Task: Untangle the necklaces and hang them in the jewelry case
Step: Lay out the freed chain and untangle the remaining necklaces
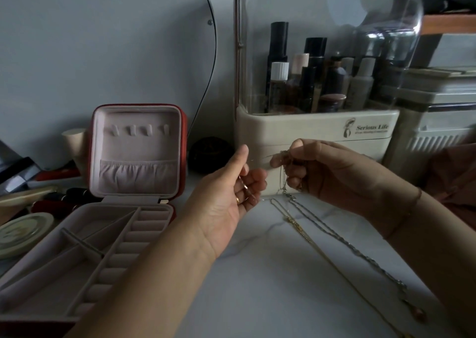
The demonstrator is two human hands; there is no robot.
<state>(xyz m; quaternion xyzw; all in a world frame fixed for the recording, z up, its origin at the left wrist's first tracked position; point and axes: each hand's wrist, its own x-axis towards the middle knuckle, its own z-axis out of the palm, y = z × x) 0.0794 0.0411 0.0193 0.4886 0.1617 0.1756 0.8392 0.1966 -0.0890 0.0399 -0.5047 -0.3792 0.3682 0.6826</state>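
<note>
step: untangling; 0 hung
left hand (231, 198): fingers curl on 1 thin strand
right hand (324, 172): fingers pinch necklaces (283, 167) knot, tails on surface (257, 273)
jewelry case (139, 152): open, left of hands
next: tease 1 chain free

Jewelry case (136, 152) off to the left of my fingers (255, 180) is red outside, dusty pink inside. Necklaces (343, 241) trailing below my fingers: one silver, one gold. Surface (257, 286) is white marble with faint grey veins. Organizer (296, 128) behind is cream with black lettering.
</note>
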